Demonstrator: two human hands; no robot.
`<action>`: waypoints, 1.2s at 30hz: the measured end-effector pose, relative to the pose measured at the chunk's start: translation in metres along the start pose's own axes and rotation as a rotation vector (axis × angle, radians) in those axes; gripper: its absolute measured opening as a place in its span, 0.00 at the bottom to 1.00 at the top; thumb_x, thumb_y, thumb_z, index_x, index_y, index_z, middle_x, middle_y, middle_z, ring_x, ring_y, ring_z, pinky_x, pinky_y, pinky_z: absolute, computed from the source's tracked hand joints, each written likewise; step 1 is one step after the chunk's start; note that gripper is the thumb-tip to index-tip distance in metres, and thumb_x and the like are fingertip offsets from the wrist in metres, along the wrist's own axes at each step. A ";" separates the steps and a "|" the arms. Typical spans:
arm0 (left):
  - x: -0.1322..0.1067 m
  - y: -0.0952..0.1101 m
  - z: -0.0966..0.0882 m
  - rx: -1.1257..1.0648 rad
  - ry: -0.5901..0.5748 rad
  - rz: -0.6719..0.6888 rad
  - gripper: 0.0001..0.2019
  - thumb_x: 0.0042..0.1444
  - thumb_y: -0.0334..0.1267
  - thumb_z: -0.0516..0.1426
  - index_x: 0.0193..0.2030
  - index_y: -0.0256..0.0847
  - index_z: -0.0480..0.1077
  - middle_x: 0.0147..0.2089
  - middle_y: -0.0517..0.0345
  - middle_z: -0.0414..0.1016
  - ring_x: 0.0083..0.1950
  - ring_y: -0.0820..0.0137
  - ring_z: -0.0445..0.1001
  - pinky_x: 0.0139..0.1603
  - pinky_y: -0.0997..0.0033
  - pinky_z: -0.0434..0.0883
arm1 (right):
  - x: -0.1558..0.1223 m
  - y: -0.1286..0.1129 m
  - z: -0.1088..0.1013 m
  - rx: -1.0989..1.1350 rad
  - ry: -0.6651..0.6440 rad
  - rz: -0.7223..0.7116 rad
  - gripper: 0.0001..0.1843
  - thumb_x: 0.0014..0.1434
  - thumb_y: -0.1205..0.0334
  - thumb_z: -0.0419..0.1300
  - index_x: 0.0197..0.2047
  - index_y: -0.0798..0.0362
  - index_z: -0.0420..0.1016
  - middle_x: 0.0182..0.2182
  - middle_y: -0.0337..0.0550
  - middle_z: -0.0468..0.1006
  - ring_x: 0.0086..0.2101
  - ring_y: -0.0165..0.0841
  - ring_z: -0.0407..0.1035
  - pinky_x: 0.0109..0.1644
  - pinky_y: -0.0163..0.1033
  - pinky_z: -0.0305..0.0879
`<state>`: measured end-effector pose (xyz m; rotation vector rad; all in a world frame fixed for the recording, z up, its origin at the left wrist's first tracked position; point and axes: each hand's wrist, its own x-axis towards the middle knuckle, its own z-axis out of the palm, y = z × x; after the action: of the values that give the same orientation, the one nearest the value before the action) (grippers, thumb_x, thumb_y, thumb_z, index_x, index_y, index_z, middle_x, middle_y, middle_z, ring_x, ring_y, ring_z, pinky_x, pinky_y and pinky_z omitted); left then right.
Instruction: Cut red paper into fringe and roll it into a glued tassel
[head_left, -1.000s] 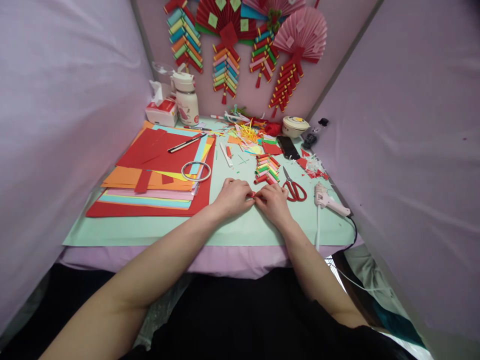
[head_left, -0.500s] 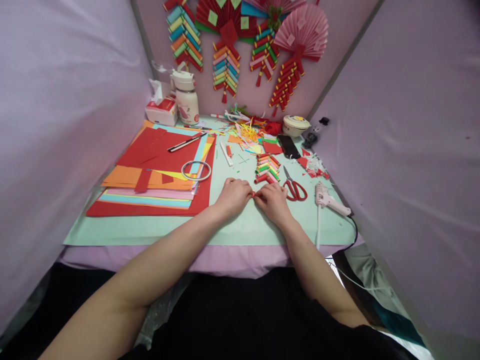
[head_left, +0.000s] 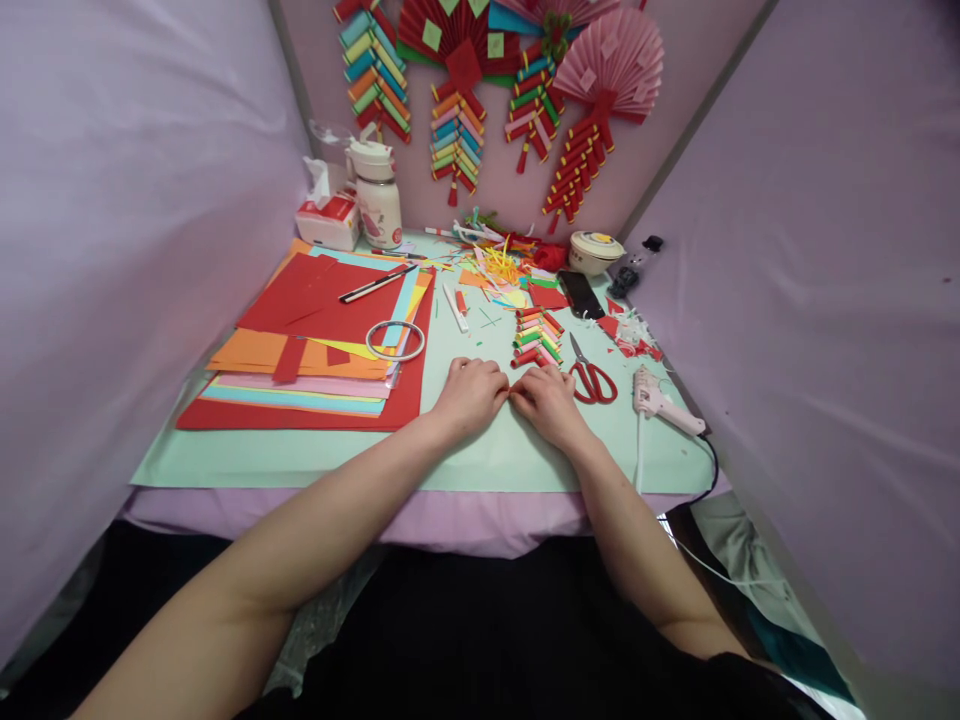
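My left hand [head_left: 471, 396] and my right hand [head_left: 547, 402] meet fingertip to fingertip over the light green sheet. Pinched between them is a tiny reddish-orange piece of paper [head_left: 510, 391], mostly hidden by the fingers. Both hands are closed, with thumbs and fingers pressed together. Just beyond them lies a string of small rolled-paper firecrackers [head_left: 537, 338] in red, green, yellow and pink. Red-handled scissors [head_left: 595, 378] rest close to the right of my right hand, blades pointing away.
To the left, coloured paper sheets [head_left: 300, 290] carry a roll of tape [head_left: 395, 341] and a pen [head_left: 377, 284]. A glue gun [head_left: 664, 402], phone [head_left: 580, 295], lidded bowl [head_left: 595, 252] and paper scraps [head_left: 502, 262] lie right and back. A bottle [head_left: 379, 200] stands beside a tissue box [head_left: 330, 220].
The view has shifted slightly, so everything sits a little further right. My hands stay together at the same spot, and less of the paper shows between the fingertips.
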<state>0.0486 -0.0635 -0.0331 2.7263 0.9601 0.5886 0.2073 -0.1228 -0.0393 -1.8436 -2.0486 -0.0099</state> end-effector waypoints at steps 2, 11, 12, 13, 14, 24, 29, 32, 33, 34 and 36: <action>-0.001 0.000 0.000 -0.027 0.003 -0.002 0.10 0.60 0.38 0.51 0.35 0.41 0.73 0.37 0.53 0.74 0.43 0.62 0.69 0.48 0.57 0.55 | 0.001 0.000 -0.001 0.019 -0.024 -0.002 0.09 0.61 0.59 0.55 0.30 0.51 0.72 0.34 0.41 0.75 0.42 0.38 0.61 0.42 0.43 0.45; 0.000 0.002 0.000 -0.056 -0.010 -0.051 0.11 0.59 0.35 0.50 0.34 0.40 0.73 0.38 0.52 0.74 0.44 0.61 0.69 0.50 0.55 0.55 | 0.006 0.000 -0.005 0.155 -0.125 0.105 0.10 0.59 0.59 0.56 0.29 0.51 0.73 0.34 0.41 0.75 0.42 0.39 0.62 0.41 0.43 0.47; 0.000 0.002 0.000 -0.059 -0.006 -0.055 0.11 0.59 0.35 0.50 0.34 0.40 0.73 0.38 0.52 0.74 0.44 0.61 0.69 0.50 0.55 0.55 | 0.007 0.000 -0.006 0.161 -0.138 0.110 0.10 0.59 0.59 0.55 0.29 0.51 0.73 0.34 0.41 0.75 0.42 0.39 0.62 0.42 0.43 0.47; 0.000 0.002 0.000 -0.063 -0.003 -0.060 0.11 0.59 0.35 0.50 0.35 0.40 0.73 0.38 0.52 0.74 0.44 0.61 0.69 0.49 0.55 0.55 | 0.007 -0.001 -0.007 0.167 -0.150 0.115 0.10 0.59 0.59 0.55 0.29 0.50 0.73 0.34 0.41 0.75 0.42 0.39 0.62 0.42 0.43 0.48; 0.001 0.002 0.000 -0.067 0.000 -0.064 0.11 0.59 0.35 0.50 0.36 0.41 0.73 0.38 0.52 0.75 0.44 0.61 0.69 0.49 0.55 0.55 | 0.008 -0.001 -0.008 0.173 -0.160 0.121 0.09 0.59 0.59 0.55 0.30 0.50 0.74 0.34 0.41 0.75 0.42 0.39 0.62 0.43 0.43 0.48; 0.006 0.003 0.001 -0.055 -0.008 -0.116 0.08 0.57 0.35 0.53 0.31 0.40 0.73 0.39 0.51 0.75 0.45 0.60 0.68 0.47 0.55 0.56 | 0.014 0.002 -0.004 0.205 -0.153 0.183 0.08 0.56 0.60 0.58 0.28 0.51 0.75 0.33 0.41 0.77 0.40 0.39 0.65 0.42 0.43 0.50; 0.007 0.003 0.002 -0.054 -0.009 -0.130 0.08 0.57 0.35 0.53 0.31 0.40 0.73 0.39 0.51 0.75 0.46 0.59 0.68 0.47 0.55 0.56 | 0.015 0.002 -0.002 0.210 -0.108 0.215 0.07 0.53 0.60 0.59 0.26 0.51 0.75 0.32 0.41 0.77 0.40 0.38 0.66 0.40 0.42 0.51; 0.007 0.003 0.002 -0.050 -0.002 -0.142 0.08 0.57 0.35 0.53 0.32 0.40 0.73 0.40 0.50 0.74 0.46 0.59 0.67 0.47 0.55 0.56 | 0.014 0.003 0.000 0.219 -0.071 0.229 0.06 0.52 0.60 0.60 0.27 0.51 0.76 0.32 0.41 0.78 0.40 0.39 0.66 0.40 0.42 0.52; 0.007 0.004 0.002 -0.047 0.001 -0.144 0.08 0.57 0.34 0.53 0.32 0.40 0.73 0.40 0.50 0.74 0.46 0.59 0.67 0.47 0.55 0.56 | 0.013 0.003 0.000 0.222 -0.063 0.235 0.05 0.52 0.60 0.60 0.27 0.51 0.76 0.32 0.41 0.78 0.40 0.39 0.66 0.40 0.42 0.52; 0.007 0.004 0.003 -0.044 0.004 -0.146 0.08 0.57 0.34 0.53 0.32 0.41 0.73 0.39 0.51 0.74 0.46 0.59 0.67 0.47 0.55 0.56 | 0.013 0.003 0.001 0.226 -0.058 0.240 0.05 0.52 0.60 0.60 0.28 0.51 0.76 0.32 0.41 0.78 0.40 0.39 0.66 0.40 0.42 0.52; 0.007 0.004 0.003 -0.042 0.007 -0.145 0.08 0.56 0.34 0.53 0.32 0.41 0.73 0.39 0.51 0.75 0.45 0.60 0.67 0.47 0.55 0.57 | 0.013 0.002 0.001 0.231 -0.049 0.251 0.05 0.52 0.60 0.61 0.27 0.51 0.76 0.32 0.40 0.77 0.40 0.39 0.67 0.40 0.42 0.52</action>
<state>0.0574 -0.0620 -0.0324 2.5917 1.1226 0.5846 0.2083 -0.1100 -0.0373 -1.9525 -1.7508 0.3283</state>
